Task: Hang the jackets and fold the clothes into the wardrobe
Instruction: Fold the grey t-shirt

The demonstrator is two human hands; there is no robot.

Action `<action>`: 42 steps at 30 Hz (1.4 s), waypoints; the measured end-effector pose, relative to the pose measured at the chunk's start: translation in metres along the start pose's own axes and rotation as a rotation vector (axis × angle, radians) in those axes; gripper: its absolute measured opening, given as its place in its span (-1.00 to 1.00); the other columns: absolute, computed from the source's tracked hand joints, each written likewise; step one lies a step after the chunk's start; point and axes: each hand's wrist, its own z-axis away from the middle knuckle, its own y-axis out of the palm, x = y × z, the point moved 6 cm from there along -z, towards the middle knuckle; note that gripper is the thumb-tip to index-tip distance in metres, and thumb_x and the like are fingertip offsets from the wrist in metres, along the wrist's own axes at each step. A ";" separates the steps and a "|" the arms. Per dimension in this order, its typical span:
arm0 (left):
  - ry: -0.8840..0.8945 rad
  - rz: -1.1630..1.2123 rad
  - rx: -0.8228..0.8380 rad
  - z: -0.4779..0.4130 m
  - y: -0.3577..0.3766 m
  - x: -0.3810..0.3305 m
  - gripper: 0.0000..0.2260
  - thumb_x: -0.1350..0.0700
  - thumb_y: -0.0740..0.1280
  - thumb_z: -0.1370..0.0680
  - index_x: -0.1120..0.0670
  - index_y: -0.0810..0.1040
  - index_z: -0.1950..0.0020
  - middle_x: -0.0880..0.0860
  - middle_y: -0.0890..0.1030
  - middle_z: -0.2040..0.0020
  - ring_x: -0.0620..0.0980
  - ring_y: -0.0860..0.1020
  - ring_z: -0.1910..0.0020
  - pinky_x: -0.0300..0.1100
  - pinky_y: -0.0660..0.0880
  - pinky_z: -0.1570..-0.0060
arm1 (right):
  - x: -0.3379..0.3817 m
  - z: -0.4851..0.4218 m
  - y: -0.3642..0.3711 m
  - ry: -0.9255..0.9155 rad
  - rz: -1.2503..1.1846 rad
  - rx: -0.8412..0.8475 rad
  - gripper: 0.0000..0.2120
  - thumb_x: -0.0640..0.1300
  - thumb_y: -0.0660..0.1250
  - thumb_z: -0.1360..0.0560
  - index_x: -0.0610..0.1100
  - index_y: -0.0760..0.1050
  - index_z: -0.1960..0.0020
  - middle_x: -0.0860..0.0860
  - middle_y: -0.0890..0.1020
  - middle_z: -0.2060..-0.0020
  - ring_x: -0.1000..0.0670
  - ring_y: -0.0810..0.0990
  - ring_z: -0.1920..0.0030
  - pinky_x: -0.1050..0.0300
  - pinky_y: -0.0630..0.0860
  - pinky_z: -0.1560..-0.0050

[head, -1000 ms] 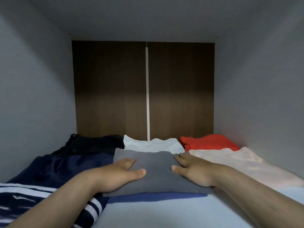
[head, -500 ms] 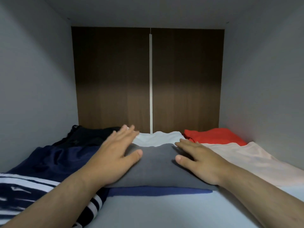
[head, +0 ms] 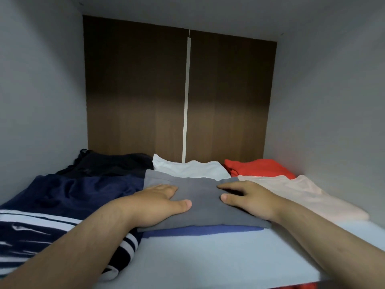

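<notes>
Grey folded garment (head: 200,201), soft flat rectangle, both palms pressing flat

— What stands at the back?
— A dark brown wood-grain back panel (head: 135,90), in two halves, darker toward the top and lighter lower down.
— And between the halves?
— A narrow white vertical strip (head: 186,101) runs down the seam, starting a little below the panel's top edge.
— The sides?
— A plain pale grey left wall (head: 37,101) and a matching pale grey right wall (head: 333,111), meeting a flat grey ceiling (head: 229,11) above.
— Underneath?
— A smooth pale blue-grey shelf board (head: 208,257). Below its front edge a sliver of red (head: 302,286) shows, too little to tell what it is.
</notes>
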 end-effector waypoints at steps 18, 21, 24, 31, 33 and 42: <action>0.235 0.041 -0.361 0.060 -0.026 -0.023 -0.75 -0.05 0.26 -0.58 0.09 0.61 0.03 0.01 0.64 0.08 0.00 0.58 0.04 -0.03 0.51 -0.03 | 0.038 0.128 -0.038 -0.021 0.398 -0.263 -0.71 -0.10 0.21 -0.57 0.00 0.55 -0.25 0.07 0.64 -0.19 -0.01 0.55 -0.18 0.05 0.47 -0.19; 0.238 0.204 -0.485 0.099 -0.008 -0.039 -0.82 -0.07 0.28 -0.58 -0.12 0.61 -0.12 -0.19 0.62 -0.08 -0.14 0.55 -0.10 -0.15 0.47 -0.14 | 0.039 0.173 -0.048 -0.059 0.240 -0.364 -0.65 -0.11 0.25 -0.58 0.06 0.50 -0.35 0.20 0.56 -0.29 0.17 0.49 -0.24 0.23 0.41 -0.28; 0.297 0.274 -0.559 0.142 0.026 -0.069 -0.72 -0.07 0.31 -0.57 -0.32 0.43 -0.25 -0.33 0.46 -0.25 -0.27 0.41 -0.28 -0.25 0.32 -0.28 | 0.030 0.217 -0.048 -0.062 0.146 -0.392 -0.62 -0.07 0.26 -0.58 0.10 0.46 -0.40 0.30 0.50 -0.30 0.32 0.39 -0.19 0.34 0.34 -0.29; 0.228 0.271 -0.504 0.213 0.109 -0.144 -0.64 -0.11 0.30 -0.57 -0.36 0.32 -0.34 -0.42 0.22 -0.36 -0.38 0.18 -0.39 -0.23 0.29 -0.39 | -0.019 0.328 -0.029 -0.052 -0.058 -0.459 -0.60 -0.10 0.35 -0.54 0.17 0.50 -0.34 0.48 0.46 -0.18 0.38 0.40 -0.29 0.46 0.28 -0.32; 0.218 0.232 -0.475 0.226 0.131 -0.169 -0.60 -0.13 0.28 -0.58 -0.33 0.30 -0.41 -0.42 0.16 -0.39 -0.40 0.12 -0.40 -0.28 0.20 -0.42 | -0.032 0.357 -0.020 -0.041 -0.055 -0.434 -0.58 -0.09 0.34 -0.55 0.17 0.47 -0.37 0.40 0.47 -0.24 0.37 0.38 -0.29 0.53 0.21 -0.29; 0.006 -0.010 -0.318 0.294 0.208 -0.217 -0.52 -0.16 0.20 -0.62 -0.22 0.20 -0.53 -0.22 0.16 -0.55 -0.19 0.04 -0.55 -0.17 0.00 -0.50 | -0.077 0.453 0.010 0.098 0.161 -0.047 -0.56 0.02 0.24 -0.60 0.02 0.33 -0.46 0.09 0.38 -0.44 0.05 0.33 -0.45 0.26 0.22 -0.40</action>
